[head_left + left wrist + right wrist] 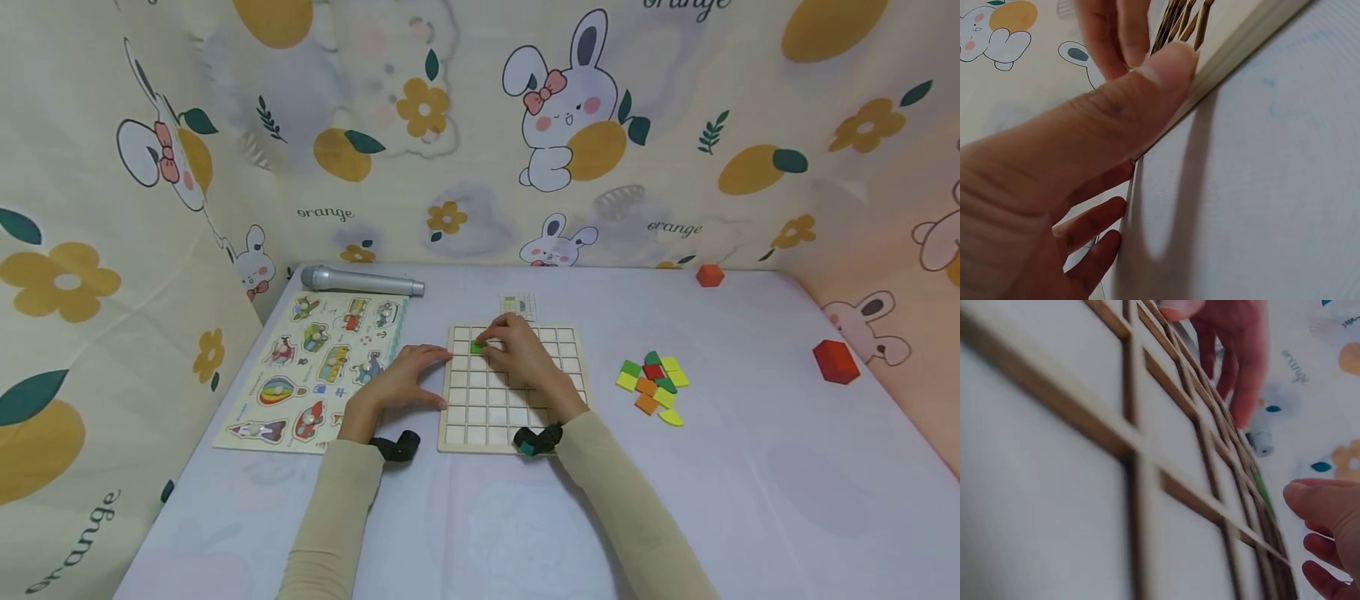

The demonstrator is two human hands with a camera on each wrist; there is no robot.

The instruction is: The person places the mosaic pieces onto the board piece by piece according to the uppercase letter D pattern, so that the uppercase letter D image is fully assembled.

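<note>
A pale wooden grid board (pixel 457 446) lies on the table. My left hand (pixel 401 383) is at its left side, thumb and fingertips apart along the edge. In the left wrist view the thumb (pixel 1169 65) rests on the board's rim, its fingers reaching along the side. A green tile (pixel 476 347) sits in an upper-left cell. Over that part of the board is my right hand (pixel 521 354), thumb and forefinger right by the tile in the head view. The right wrist view shows a small gap between the right fingertips and the green tile (pixel 1262 490), with nothing held.
Loose coloured tiles (pixel 652 385) lie right of the board. A small grid card (pixel 519 306) is behind it. On the left are a picture puzzle (pixel 315 375) and a silver toy microphone (pixel 363 281). Red blocks (pixel 836 362) stand at the right; patterned cloth walls surround the table.
</note>
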